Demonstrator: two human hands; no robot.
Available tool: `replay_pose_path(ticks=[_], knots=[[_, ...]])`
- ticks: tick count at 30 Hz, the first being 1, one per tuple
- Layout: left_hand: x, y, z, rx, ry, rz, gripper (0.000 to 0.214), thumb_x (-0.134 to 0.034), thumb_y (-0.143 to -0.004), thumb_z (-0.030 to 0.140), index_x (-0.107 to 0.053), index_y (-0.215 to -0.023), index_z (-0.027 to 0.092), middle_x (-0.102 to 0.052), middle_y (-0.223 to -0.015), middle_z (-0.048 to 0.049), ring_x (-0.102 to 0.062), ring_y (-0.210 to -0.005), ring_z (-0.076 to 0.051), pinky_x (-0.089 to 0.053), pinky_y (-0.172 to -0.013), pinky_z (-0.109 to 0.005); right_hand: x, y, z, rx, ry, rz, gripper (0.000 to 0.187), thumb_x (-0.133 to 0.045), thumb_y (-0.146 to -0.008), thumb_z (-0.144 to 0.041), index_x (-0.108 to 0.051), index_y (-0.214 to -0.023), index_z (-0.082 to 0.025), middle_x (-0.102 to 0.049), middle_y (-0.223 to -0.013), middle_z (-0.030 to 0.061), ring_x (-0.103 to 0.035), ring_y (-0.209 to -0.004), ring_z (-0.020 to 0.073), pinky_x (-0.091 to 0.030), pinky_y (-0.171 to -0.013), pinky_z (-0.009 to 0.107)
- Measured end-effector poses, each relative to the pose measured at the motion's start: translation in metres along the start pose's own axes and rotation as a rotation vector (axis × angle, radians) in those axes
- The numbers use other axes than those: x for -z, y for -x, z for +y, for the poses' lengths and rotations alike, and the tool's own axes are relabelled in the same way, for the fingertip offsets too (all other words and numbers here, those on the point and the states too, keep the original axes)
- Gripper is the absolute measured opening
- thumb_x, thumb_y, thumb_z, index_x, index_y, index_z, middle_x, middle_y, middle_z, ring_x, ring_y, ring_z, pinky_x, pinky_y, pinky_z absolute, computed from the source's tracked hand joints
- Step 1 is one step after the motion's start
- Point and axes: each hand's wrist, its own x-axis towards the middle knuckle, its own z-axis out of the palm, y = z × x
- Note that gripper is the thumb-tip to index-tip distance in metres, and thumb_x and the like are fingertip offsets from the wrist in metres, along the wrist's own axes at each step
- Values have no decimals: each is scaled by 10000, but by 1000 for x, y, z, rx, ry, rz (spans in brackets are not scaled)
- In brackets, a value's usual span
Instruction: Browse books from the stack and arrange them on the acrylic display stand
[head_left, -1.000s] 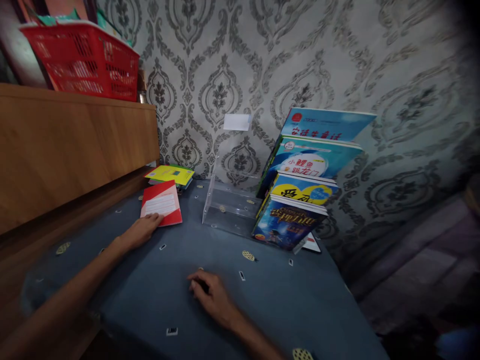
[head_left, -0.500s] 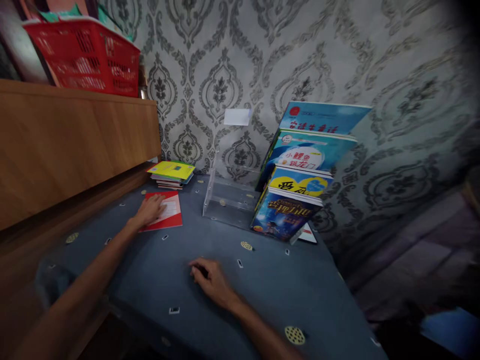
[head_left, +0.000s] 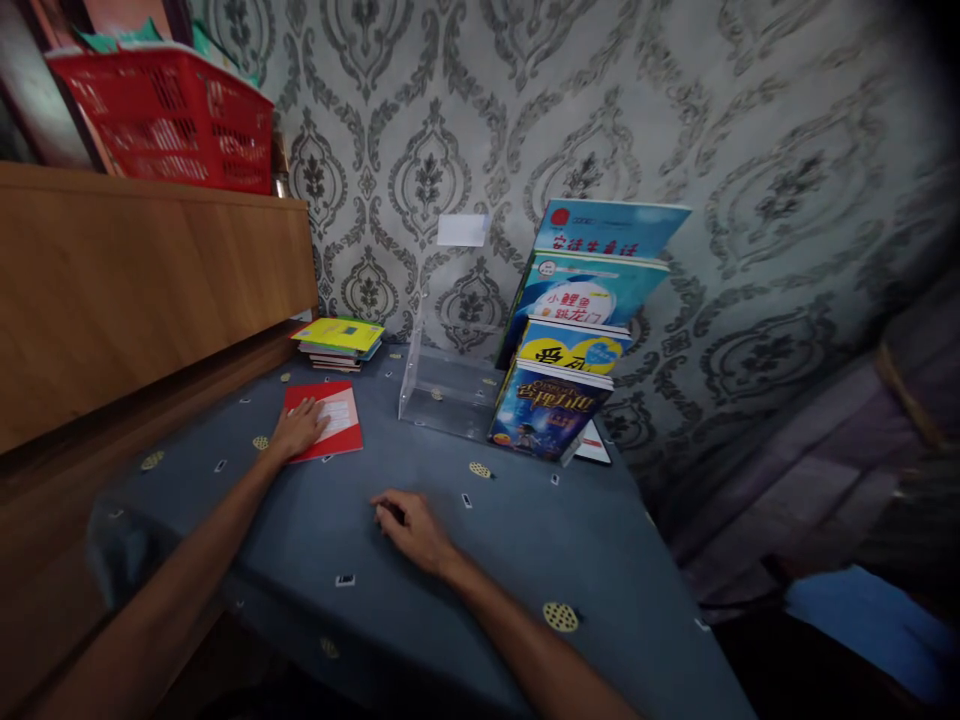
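Blue surface (head_left: 585, 530): left hand (head_left: 298, 430), grip apart, flat on red booklet (head_left: 343, 428) left of clear stand (head_left: 444, 395); right hand (head_left: 411, 525) loose, empty; press evenly.

Bare forearms (head_left: 196, 560), bare left hand (head_left: 300, 428), right hand (head_left: 411, 525)

Dim indoor light; the wallpaper (head_left: 450, 120) is brightest, the tabletop (head_left: 450, 560) murky. Corners darken and blur, straight edges bend outward, and the right side smears.
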Motion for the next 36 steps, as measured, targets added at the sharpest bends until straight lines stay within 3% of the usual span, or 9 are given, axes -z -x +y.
replay_pose_path(ticks=[12,25,30,36], knots=[[11,60,28,-33,30,-49,590,-258,-1026,411,-348,-1539,133,-288,-1622,-157,-251,-1515,-289,-234,-1188,-564,-3,-1,6,-1,-69,18,234,-518,-884,-191,-730,-979,-158,-673,-686,1,-596,-598,118,-444,-582,212],[1,110,51,-206,103,14,574,-324,-1011,434,-397,-1523,186,-332,-1605,-136,-297,-1500,-275,-242,-1196,-542,0,3,-3,8,-55,187,277,-487,-892,-246,-725,-1012,-171,-678,-661,1,-582,-536,117,-439,-545,217],[-5,127,69,-278,115,37,561,-332,-1015,450,-415,-1512,203,-351,-1601,-131,-312,-1493,-274,-245,-1198,-534,0,7,-3,66,77,253,280,-489,-897,-260,-724,-1020,-171,-685,-684,12,-581,-572,129,-460,-602,236],[-9,138,89,-363,142,81,548,-329,-1026,459,-412,-1506,209,-377,-1593,-126,-306,-1496,-263,-201,-1213,-525,4,9,-2,151,155,289,259,-479,-924,-242,-709,-1029,-191,-742,-895,61,-655,-772,174,-513,-768,284]])
